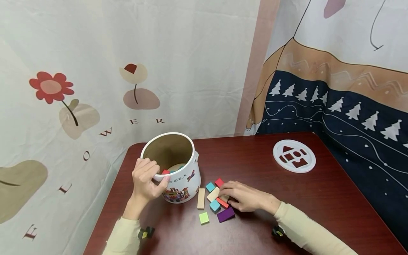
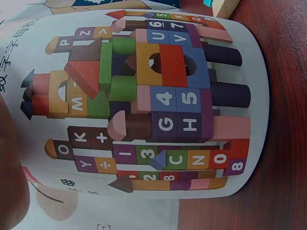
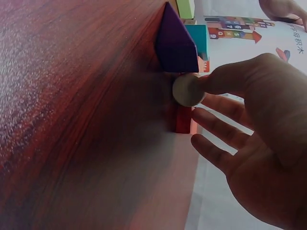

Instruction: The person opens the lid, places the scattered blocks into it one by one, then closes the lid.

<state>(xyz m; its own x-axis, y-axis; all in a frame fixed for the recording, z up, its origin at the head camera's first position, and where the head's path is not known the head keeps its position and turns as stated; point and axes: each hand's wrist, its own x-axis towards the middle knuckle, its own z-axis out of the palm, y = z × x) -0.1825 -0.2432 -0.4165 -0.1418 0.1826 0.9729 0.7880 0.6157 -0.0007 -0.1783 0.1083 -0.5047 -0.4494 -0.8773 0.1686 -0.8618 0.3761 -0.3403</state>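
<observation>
My left hand grips the near rim of a white bucket, thumb outside and fingers over the edge. Printed block towers cover its wall, and a red block shows inside. To its right, my right hand pinches a round-ended wooden cylinder between thumb and fingers, low at the tabletop. Around those fingertips lie a purple triangular block, a teal block and red blocks. Plain wooden blocks and a light green block are nearer the bucket.
A white round lid with shaped cut-outs lies at the back right of the dark red-brown table. Printed curtains hang behind the table and along its right side.
</observation>
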